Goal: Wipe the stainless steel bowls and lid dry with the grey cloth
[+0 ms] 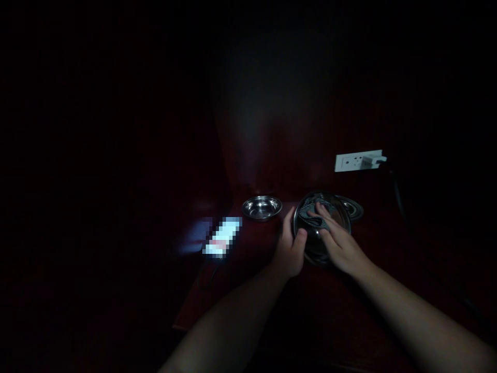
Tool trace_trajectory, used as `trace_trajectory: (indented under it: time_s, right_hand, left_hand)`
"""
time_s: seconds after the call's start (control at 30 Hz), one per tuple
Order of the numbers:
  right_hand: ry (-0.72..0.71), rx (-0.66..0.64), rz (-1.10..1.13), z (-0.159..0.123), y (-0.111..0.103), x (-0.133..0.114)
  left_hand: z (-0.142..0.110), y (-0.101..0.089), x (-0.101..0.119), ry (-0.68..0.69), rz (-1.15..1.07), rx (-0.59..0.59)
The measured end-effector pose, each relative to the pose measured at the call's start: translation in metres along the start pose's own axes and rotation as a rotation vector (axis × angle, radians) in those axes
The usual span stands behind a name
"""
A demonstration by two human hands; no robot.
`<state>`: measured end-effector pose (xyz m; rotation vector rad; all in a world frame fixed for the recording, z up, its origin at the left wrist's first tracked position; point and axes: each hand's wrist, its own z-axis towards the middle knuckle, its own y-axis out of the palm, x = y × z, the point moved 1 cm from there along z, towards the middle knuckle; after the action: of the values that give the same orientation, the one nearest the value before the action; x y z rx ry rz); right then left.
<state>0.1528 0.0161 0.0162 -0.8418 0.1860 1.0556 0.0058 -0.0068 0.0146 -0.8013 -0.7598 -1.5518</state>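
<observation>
My left hand (292, 248) grips the left rim of a shiny metal bowl (345, 213), thumb inside and fingers around the outer side. The bowl is tilted up toward me. Inside it, my right hand (338, 242) presses a dark grey patterned cloth (310, 204) against the metal, its fingers laid over the folds. Beneath the bowl's lower edge another metal rim (316, 258) shows, mostly hidden. Behind it on the right, a further metal dish (356, 208) is partly covered from view.
A small metal bowl (262, 208) stands to the left on the dark red table (248, 259). Near the table's left edge is a lit, blurred-out phone (223, 237) with a cable. A white wall socket (357, 160) holds a plug, its black cord (398, 194) hanging at right. Surroundings are very dark.
</observation>
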Motion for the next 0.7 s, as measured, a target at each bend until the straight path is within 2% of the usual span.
trace_trajectory:
  time_s: [0.17,0.43,0.7]
  right_hand:
    - [-0.007,-0.069,0.117,-0.001,-0.002,-0.004]
    - [0.034,-0.213,0.271,-0.003,-0.003,-0.009]
    - [0.013,-0.31,0.29,-0.005,-0.003,-0.016]
  left_hand:
    - [0.0,0.0,0.004,-0.017,0.008,-0.024]
    - [-0.001,-0.001,0.003,-0.049,0.054,0.014]
    - [0.0,-0.003,0.003,-0.04,0.103,0.056]
